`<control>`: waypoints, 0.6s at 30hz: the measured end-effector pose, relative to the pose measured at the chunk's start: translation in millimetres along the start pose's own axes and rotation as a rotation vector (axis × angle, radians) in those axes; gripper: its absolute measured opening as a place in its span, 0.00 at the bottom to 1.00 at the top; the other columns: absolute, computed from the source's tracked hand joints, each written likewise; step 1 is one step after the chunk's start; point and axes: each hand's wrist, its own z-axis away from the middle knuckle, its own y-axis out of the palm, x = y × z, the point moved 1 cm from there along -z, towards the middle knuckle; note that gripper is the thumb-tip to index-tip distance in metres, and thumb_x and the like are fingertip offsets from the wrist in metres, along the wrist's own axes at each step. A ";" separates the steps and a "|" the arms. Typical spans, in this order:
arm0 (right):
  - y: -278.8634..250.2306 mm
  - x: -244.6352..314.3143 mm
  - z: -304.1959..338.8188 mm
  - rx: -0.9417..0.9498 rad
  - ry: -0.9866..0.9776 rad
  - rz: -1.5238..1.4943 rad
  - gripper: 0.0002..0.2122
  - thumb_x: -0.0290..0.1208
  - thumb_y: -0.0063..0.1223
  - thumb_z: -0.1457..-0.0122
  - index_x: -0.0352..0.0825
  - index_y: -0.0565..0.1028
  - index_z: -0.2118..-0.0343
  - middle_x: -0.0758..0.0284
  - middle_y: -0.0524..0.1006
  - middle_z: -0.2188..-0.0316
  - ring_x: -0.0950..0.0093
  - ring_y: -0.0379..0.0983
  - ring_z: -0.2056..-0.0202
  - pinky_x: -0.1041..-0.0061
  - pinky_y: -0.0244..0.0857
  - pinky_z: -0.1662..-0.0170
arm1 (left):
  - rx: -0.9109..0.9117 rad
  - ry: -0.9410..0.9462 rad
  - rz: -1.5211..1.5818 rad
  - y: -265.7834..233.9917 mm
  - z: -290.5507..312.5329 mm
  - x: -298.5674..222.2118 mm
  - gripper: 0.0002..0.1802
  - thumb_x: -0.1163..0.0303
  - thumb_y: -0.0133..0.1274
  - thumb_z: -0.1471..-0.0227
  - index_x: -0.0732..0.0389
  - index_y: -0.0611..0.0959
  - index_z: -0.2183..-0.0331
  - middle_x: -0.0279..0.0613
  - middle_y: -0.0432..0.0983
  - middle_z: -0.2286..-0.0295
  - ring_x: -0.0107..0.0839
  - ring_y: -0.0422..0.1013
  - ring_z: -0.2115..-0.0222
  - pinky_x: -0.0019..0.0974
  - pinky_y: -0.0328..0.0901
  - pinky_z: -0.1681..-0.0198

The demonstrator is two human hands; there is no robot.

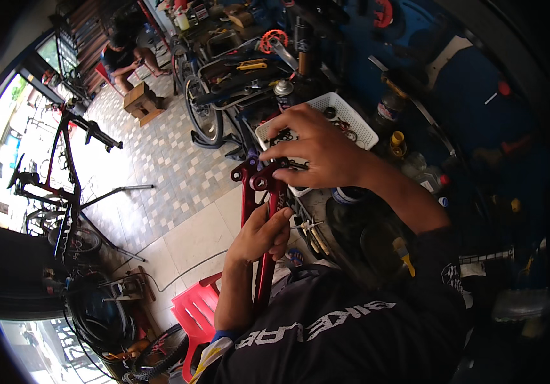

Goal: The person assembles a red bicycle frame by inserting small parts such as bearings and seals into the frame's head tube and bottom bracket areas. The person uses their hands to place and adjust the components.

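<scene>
My left hand (261,235) is closed around one arm of a dark red, two-armed bike frame part (248,201), held upright in front of me. At the part's upper end are round lugs with holes. My right hand (326,146) is at this end, its thumb and a finger bent around a small dark piece beside the lug. The fingers partly hide that piece, and its kind cannot be made out. Just behind the right hand stands a white perforated basket (366,133) containing small dark parts and rings.
Beyond the basket stand a spray can (283,93) and a bicycle wheel (202,112). A bike frame on a stand (64,160) is at the left. Near my left elbow is a red plastic chair (192,310). Bottles and a brush (404,256) lie right. Another person (121,61) sits far off.
</scene>
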 end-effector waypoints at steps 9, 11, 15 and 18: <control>19.9 -6.5 -11.5 0.170 0.016 -0.146 0.13 0.39 0.68 0.50 0.42 0.85 0.62 0.67 0.71 0.52 0.63 0.60 0.42 0.61 0.55 0.37 | 0.035 0.000 -0.009 2.2 0.7 0.9 0.18 0.60 0.48 0.32 0.60 0.69 0.72 0.32 0.63 0.85 0.24 0.62 0.89 0.31 0.60 0.88; 22.4 -5.2 -13.4 0.207 0.038 -0.155 0.11 0.39 0.68 0.49 0.42 0.85 0.63 0.68 0.71 0.53 0.63 0.60 0.41 0.61 0.55 0.37 | 0.021 -0.009 -0.033 3.1 1.1 2.2 0.18 0.60 0.48 0.32 0.60 0.69 0.71 0.32 0.64 0.85 0.24 0.62 0.89 0.31 0.60 0.87; 30.5 -6.9 -9.7 0.224 0.098 -0.141 0.11 0.41 0.67 0.47 0.43 0.85 0.64 0.69 0.71 0.56 0.65 0.61 0.43 0.62 0.54 0.37 | -0.018 -0.014 -0.096 4.9 0.0 3.7 0.17 0.60 0.48 0.32 0.61 0.69 0.70 0.32 0.64 0.85 0.24 0.63 0.89 0.31 0.60 0.87; 41.8 -5.8 -2.2 0.153 0.188 -0.167 0.10 0.39 0.65 0.45 0.43 0.85 0.63 0.69 0.71 0.57 0.65 0.62 0.44 0.62 0.54 0.38 | -0.030 -0.007 -0.106 1.6 -1.7 5.2 0.17 0.59 0.48 0.32 0.61 0.68 0.70 0.32 0.64 0.85 0.24 0.63 0.89 0.32 0.60 0.87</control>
